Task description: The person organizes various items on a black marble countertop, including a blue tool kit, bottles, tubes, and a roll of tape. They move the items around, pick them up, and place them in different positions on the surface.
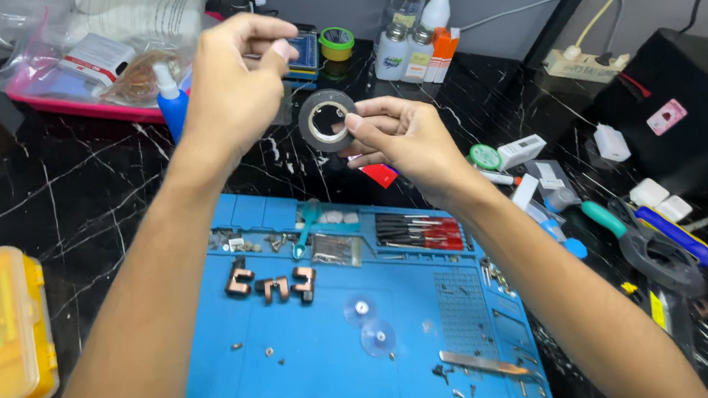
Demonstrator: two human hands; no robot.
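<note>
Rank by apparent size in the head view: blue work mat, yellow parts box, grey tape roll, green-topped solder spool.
1. Blue work mat, largest by far.
2. Yellow parts box, partly cut off by the frame edge.
3. Grey tape roll.
4. Green-topped solder spool; it sits farther away, so the last two are unsure.

Bright, even overhead light; soft shadows under the arms. Slight glare on black marble table (75, 187). Edges bend mildly.

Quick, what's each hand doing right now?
Left hand: fingers pinched shut, apparently on the tape's free end; hard to tell.
Right hand: closed on the roll of dark tape.
</note>
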